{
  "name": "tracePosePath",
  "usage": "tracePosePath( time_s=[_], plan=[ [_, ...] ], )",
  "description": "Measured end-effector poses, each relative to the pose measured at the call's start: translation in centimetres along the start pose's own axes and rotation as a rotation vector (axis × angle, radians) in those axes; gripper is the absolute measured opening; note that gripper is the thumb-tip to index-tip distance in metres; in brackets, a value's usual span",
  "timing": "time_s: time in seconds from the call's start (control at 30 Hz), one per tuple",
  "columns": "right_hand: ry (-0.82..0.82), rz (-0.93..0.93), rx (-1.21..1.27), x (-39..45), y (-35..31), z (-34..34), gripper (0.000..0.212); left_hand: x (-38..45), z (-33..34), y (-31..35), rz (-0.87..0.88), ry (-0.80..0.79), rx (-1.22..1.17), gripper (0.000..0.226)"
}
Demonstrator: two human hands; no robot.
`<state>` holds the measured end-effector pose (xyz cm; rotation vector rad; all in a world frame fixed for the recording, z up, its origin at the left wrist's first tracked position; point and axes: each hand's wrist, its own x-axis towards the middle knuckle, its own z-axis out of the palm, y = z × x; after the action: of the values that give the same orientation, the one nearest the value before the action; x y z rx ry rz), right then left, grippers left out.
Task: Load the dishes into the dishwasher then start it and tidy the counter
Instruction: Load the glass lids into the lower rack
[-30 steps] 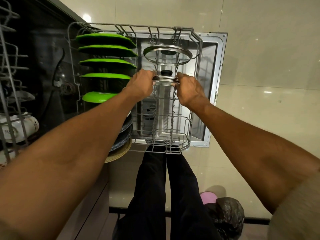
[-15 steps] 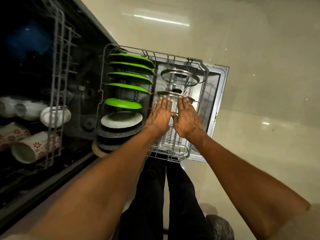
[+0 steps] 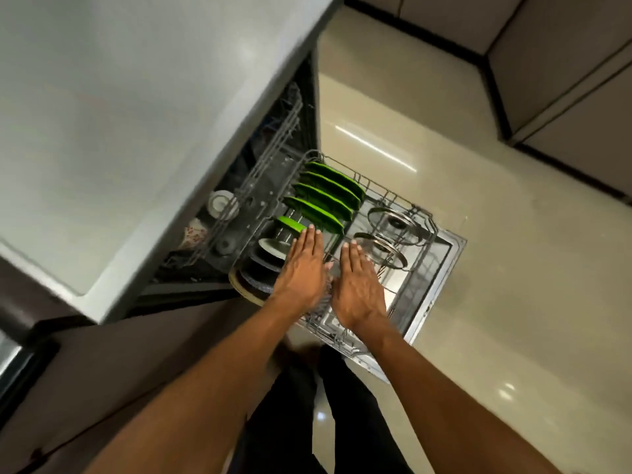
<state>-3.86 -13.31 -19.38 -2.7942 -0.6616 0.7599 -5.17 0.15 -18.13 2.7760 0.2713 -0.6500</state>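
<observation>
From the head view, both arms reach down over the pulled-out lower rack point(image 3: 424, 241) of the dishwasher. The left hand point(image 3: 302, 268) is spread flat, fingers straight and together, grasping nothing; whether it touches the rack wires cannot be told. The right hand point(image 3: 357, 285) lies just beside it, likewise flat with straight fingers and nothing in its grip, hovering over or resting on the rack.

Just beyond the left hand's fingertips stands a row of green plates point(image 3: 328, 196) on edge in the rack, the nearest one almost at the fingertips. To the left of that hand and partly under it sit a white plate point(image 3: 272, 246) and dark plates point(image 3: 254, 275), also on edge, with a tan plate point(image 3: 239, 285) at the near end.

Just ahead and to the right of the right hand's fingertips a glass pot lid point(image 3: 381, 249) with a metal rim leans in the tines, and a second glass lid point(image 3: 396, 222) stands behind it.

Farther left of the left hand, the upper rack point(image 3: 270, 159) sits under the grey countertop point(image 3: 119, 131), holding white cups point(image 3: 220, 203). The open dishwasher door point(image 3: 444, 268) lies under the lower rack, over the pale tiled floor point(image 3: 513, 302)
</observation>
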Motion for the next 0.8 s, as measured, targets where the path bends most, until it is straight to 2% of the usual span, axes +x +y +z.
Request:
tracePosePath(
  time_s=[0.23,0.37,0.6,0.8],
  plan=[
    [0.041,-0.144,-0.092,-4.5,-8.3,-1.8,0.068,-9.8,-3.2,-5.4,-0.084,0.121,0.020,0.067],
    [0.099,-0.210,-0.117,-7.7,-13.9,-3.6,0.068,-16.4,-4.5,-8.3,-0.100,0.178,0.110,0.067],
    [0.225,-0.369,-0.086,-14.9,-25.4,-6.0,0.066,-28.0,-7.3,-14.0,-0.139,0.386,0.133,0.063],
    [0.283,-0.611,-0.087,-19.9,-34.9,-5.8,0.065,-38.3,-10.1,-19.8,-0.326,0.574,0.093,0.065]
  ],
)
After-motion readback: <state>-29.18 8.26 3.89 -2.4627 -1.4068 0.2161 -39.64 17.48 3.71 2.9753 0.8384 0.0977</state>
